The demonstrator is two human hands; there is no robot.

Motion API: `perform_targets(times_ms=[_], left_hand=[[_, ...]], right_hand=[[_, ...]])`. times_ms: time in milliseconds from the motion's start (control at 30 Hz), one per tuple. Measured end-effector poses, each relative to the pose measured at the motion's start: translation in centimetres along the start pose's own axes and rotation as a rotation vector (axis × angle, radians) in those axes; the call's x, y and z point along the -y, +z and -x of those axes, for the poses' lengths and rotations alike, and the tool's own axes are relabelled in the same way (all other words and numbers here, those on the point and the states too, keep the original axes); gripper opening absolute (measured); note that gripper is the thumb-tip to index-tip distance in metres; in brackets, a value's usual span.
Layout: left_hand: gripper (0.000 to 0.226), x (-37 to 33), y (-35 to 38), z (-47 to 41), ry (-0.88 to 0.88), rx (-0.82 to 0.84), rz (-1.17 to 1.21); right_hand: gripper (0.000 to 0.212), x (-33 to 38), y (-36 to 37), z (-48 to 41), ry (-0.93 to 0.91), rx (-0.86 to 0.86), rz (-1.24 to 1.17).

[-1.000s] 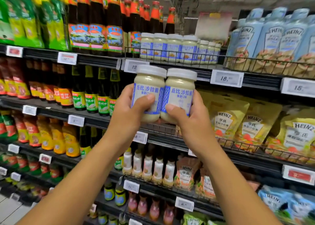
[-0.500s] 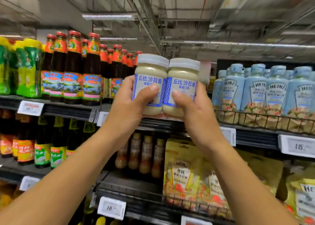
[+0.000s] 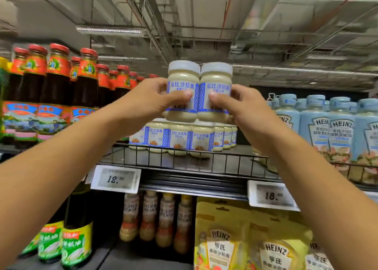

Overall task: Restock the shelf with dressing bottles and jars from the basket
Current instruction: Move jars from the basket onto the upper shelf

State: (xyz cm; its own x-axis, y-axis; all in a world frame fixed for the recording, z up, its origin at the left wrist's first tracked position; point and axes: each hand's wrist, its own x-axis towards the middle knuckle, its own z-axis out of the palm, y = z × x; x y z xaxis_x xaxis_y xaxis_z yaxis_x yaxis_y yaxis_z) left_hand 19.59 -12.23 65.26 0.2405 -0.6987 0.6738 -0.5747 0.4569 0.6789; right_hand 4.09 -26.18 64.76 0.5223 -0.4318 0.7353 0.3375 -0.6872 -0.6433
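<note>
Two jars are held side by side, touching. The left grip (image 3: 147, 104) curls round the left jar (image 3: 183, 81) with its thumb across the blue label, and the right grip (image 3: 243, 108) pinches the right jar (image 3: 215, 79) the same way. A second ago the pair was in front of a lower shelf; since then it has risen, and its bases are now at the white lids of the shelf jars (image 3: 180, 139). Whether they rest there I cannot tell.

Both held jars contain pale cream dressing under white lids. The shelf jars stand in rows behind the wire rail (image 3: 184, 161) of the top shelf (image 3: 194, 179). To the right, the rail fronts pale blue Heinz bottles (image 3: 319, 130); to the left stand dark sauce bottles (image 3: 55, 79) with red caps. Below hang price tags marked 12 (image 3: 115, 178) and 18 (image 3: 272, 196), then small dressing bottles (image 3: 149, 218) and yellow Heinz pouches (image 3: 221, 241).
</note>
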Motion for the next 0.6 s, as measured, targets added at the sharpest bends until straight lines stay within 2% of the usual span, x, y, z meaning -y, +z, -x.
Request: perform_targets(times_ms=[67,200,267,333,433,500,600], left_hand=[[0.034,1.0,-1.0,-0.6,-0.044,0.042,-0.073],[0.032,3.0,-2.5,-1.6,-0.162,0.101,-0.232],[0.036,4.0,-3.1,-1.9,-0.207,0.122,-0.246],[0.039,4.7,-4.0,-2.0,-0.227,0.179,-0.273],[0.034,5.7,-5.6,-2.0,-0.255,0.283,-0.367],[0.039,6.3,-6.5,-1.9,-0.276,0.317,-0.429],[0.046,6.8,-7.5,-1.8,-0.303,0.346,-0.405]], right_hand=[[0.016,-1.0,0.3,-0.5,0.042,0.003,0.058],[0.013,-2.4,1.6,-1.4,0.146,0.047,0.121],[0.022,-3.0,2.2,-1.5,0.186,0.080,0.203],[0.040,-3.4,2.9,-1.5,0.206,0.095,0.282],[0.047,-3.6,4.1,-1.5,0.236,0.182,0.363],[0.058,-3.5,5.0,-1.5,0.266,0.228,0.454],[0.049,-3.5,5.7,-1.7,0.287,0.261,0.483]])
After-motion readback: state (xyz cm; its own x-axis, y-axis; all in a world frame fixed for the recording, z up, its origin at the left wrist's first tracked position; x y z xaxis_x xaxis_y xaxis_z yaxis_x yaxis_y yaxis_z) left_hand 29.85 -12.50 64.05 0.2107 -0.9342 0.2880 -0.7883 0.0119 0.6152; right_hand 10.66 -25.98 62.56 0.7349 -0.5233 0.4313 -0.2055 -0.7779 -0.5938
